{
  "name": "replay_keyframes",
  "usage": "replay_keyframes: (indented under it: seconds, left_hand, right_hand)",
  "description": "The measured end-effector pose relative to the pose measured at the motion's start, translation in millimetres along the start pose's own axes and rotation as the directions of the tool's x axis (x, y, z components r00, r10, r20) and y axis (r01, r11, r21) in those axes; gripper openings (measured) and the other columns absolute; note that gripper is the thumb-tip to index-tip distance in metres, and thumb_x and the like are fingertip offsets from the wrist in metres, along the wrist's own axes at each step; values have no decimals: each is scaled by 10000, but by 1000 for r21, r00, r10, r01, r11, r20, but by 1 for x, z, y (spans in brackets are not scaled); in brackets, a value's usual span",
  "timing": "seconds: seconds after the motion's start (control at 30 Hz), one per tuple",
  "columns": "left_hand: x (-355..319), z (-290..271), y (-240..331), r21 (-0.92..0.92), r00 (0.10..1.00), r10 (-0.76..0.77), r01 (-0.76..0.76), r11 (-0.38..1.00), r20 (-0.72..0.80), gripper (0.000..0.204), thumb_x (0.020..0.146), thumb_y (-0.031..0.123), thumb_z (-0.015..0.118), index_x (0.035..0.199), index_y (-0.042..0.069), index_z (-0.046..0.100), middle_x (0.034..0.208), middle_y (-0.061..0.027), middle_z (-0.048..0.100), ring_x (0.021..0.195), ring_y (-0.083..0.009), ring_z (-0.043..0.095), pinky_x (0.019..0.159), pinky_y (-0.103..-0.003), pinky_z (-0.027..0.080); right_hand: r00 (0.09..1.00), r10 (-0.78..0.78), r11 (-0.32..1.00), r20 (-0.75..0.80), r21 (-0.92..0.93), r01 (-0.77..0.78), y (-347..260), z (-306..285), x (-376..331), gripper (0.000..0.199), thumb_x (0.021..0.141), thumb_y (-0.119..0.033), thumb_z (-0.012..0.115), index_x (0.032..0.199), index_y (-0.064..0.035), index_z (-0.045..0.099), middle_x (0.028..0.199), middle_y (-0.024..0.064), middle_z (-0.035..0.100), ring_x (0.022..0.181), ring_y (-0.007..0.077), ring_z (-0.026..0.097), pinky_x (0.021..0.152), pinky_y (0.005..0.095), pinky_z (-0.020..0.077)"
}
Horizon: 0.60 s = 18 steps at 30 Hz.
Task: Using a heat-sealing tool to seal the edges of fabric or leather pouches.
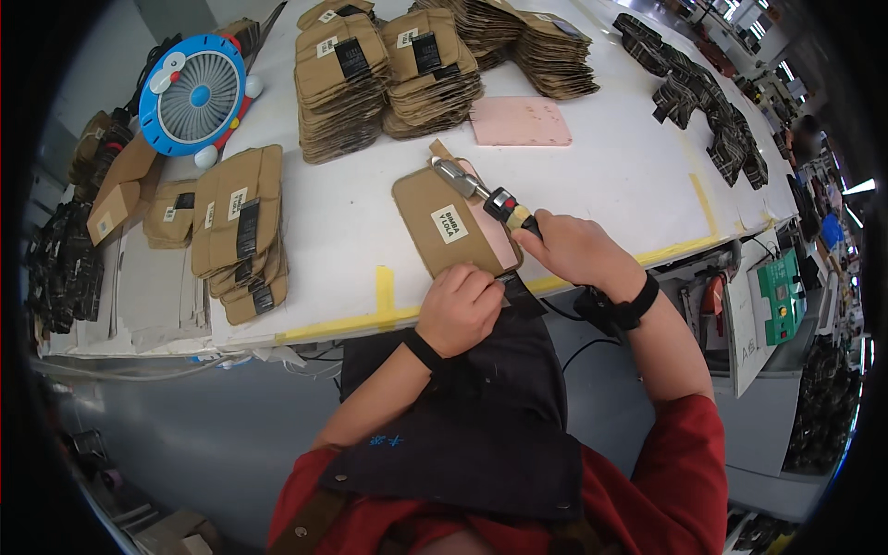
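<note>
In front of me on the white table (342, 213) lies a flat tan panel (421, 208) with rounded corners and a white label. A pink board (504, 242) shows under its right side. My left hand (460, 310), fingers bunched, grips the panel's near edge, where a black strip (523, 294) hangs over the table edge. Wrapped round the dark handle of a metal-headed hand tool (501, 203) is my right hand (578, 248). The tool's head (453, 176) rests over the panel's upper right edge, beside a small tan tab (439, 149).
Tall stacks of tan panels (340, 102) stand at the back, near a pink slab (521, 121). Another pile (239, 217) and a blue fan (194, 97) are at left. Dark strap bundles (689, 88) lie far right. Yellow tape (638, 257) runs along the near edge.
</note>
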<state>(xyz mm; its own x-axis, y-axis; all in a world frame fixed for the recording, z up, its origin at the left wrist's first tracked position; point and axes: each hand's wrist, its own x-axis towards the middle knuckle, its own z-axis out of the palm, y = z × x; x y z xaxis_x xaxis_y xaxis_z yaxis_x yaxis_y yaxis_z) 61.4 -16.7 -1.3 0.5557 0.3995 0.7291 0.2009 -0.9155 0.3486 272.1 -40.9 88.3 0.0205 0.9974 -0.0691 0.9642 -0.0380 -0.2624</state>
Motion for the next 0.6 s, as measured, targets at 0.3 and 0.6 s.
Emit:
replay_keyframes:
  seconds: [0.3,0.6]
  left_hand:
    - [-2,0,3,28,1000,3,-3,1000,-5,158,716,44,769,838,63,671,901,-51,625,885,-264,621,764,-387,534]
    - [-1,1,-1,14,1000,2,-2,1000,2,223,694,44,772,899,66,688,934,-49,630,895,-259,619,785,-383,539]
  right_hand:
    - [987,84,993,136,-93,-72,-12,-18,-45,492,1018,-471,535,937,11,591,732,226,673,719,432,681,656,519,537]
    - [989,69,997,128,-39,-64,2,-7,-25,497,1018,-485,526,975,6,589,793,228,683,778,439,676,688,512,531]
